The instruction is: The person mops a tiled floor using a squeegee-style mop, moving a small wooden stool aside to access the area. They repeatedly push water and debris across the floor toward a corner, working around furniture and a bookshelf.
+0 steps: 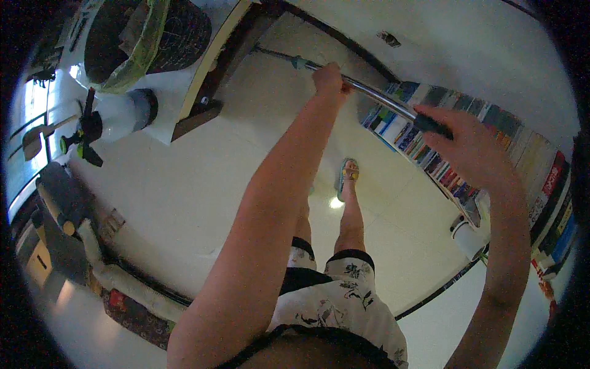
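Note:
A long metal pole point(378, 95) with a black end grip point(432, 125) runs from upper left to right across the view. My left hand point(329, 79) is closed around its middle, near a greenish collar point(298, 62). At the grip end, my right hand point(465, 143) has the black grip against the palm, thumb laid along it. The pole's far end reaches the floor by a dark-edged piece of furniture; what it carries there is too dim to tell.
Rows of books point(428, 152) line the right side, with a white container point(468, 240) by them. At upper left are a basket with a yellowish liner point(138, 60), a white cylindrical container point(126, 115) and a yellow-edged furniture panel point(203, 78). A grey cushion-like roll point(64, 193) lies left.

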`<state>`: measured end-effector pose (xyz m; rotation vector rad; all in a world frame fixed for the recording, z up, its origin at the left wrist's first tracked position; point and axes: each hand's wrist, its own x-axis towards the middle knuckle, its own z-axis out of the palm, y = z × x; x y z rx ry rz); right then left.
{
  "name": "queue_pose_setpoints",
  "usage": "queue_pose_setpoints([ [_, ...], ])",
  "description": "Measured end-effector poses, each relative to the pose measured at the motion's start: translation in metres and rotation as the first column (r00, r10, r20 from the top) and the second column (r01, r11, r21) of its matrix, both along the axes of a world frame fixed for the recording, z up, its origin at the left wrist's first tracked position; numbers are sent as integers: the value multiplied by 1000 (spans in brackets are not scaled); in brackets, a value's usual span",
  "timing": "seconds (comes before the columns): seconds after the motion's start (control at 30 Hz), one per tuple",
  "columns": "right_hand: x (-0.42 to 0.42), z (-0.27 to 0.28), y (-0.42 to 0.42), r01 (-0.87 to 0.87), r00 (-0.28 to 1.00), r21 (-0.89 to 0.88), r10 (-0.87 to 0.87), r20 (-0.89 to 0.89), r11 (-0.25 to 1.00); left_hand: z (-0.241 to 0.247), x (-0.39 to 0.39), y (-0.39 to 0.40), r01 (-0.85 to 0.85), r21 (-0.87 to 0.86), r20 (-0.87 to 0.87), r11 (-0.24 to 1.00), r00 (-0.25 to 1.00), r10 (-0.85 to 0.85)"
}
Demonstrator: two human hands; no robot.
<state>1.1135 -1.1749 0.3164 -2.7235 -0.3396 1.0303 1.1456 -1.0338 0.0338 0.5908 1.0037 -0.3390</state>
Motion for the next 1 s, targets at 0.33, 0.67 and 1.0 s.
queue_pose_setpoints([
  [0.33, -90, 1, -23, 307, 907, 33, -281, -313, 951, -12, -89, -44, 281, 189, -201, 941, 949, -243],
  [0.67, -130, 14, 4, 544, 783, 155, -433, -447, 824, 5, -109, -3, 150, 128, 38, 980, 987, -156],
  [1.0, -215, 26, 13, 913, 383, 171, -634, -672, 370, 59, -131, -26, 253, -123, 79, 960, 966, -245],
])
